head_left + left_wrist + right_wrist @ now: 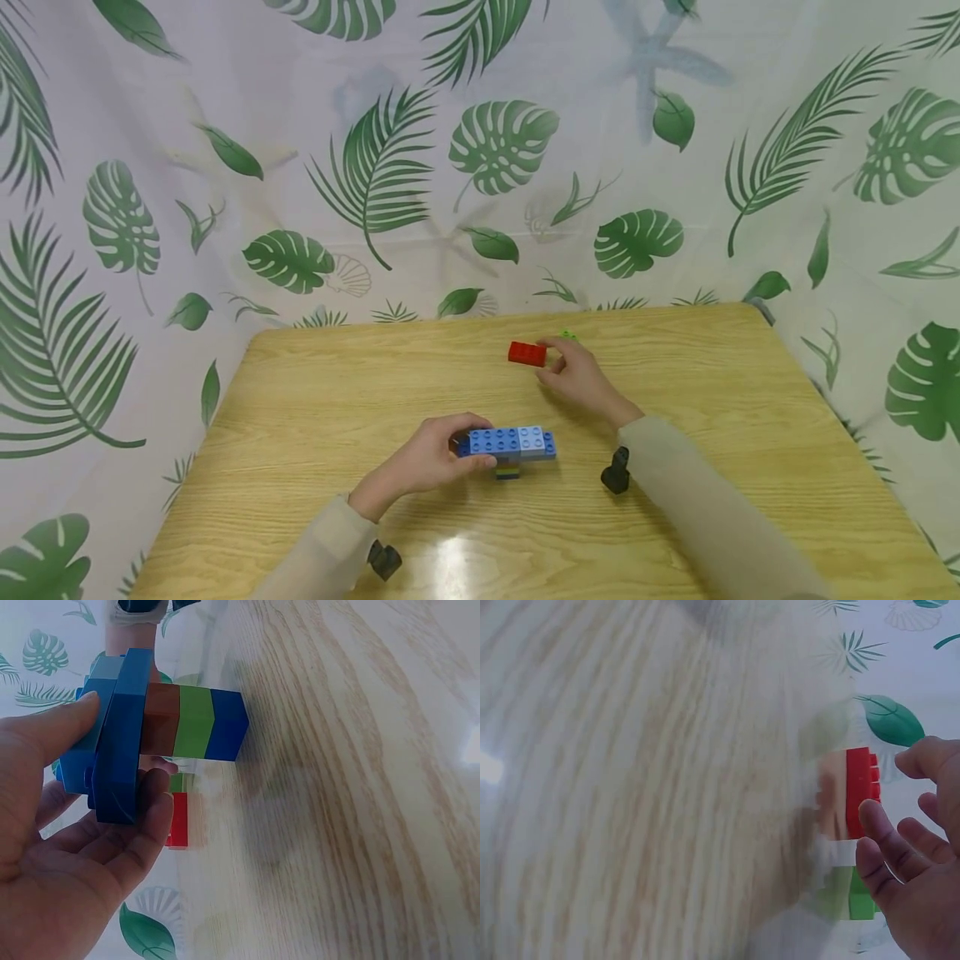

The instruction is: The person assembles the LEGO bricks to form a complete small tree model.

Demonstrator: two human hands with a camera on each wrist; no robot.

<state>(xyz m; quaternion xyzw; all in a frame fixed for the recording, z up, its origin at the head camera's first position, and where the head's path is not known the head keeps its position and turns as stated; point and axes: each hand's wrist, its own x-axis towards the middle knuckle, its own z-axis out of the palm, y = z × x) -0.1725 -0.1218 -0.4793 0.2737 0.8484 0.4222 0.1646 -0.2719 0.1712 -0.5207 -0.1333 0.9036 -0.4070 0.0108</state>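
Observation:
A toy brick build stands on the wooden table [360,375]. Blue and light blue bricks [495,442] form its long top, above a short column of brown, green [194,724] and dark blue bricks. My left hand [427,457] grips the left end of the top, thumb on the near side and fingers round the far side. Farther back lies a red brick [527,353], studs up. My right hand [581,379] is at its right end, thumb and forefinger parted; whether they touch it I cannot tell. Behind that hand sits a bright green brick [570,335], partly hidden.
A white curtain [420,275] with green leaf prints hangs behind the table's back edge and along both sides. Each wrist carries a small black device, such as the one at the right sleeve [617,471].

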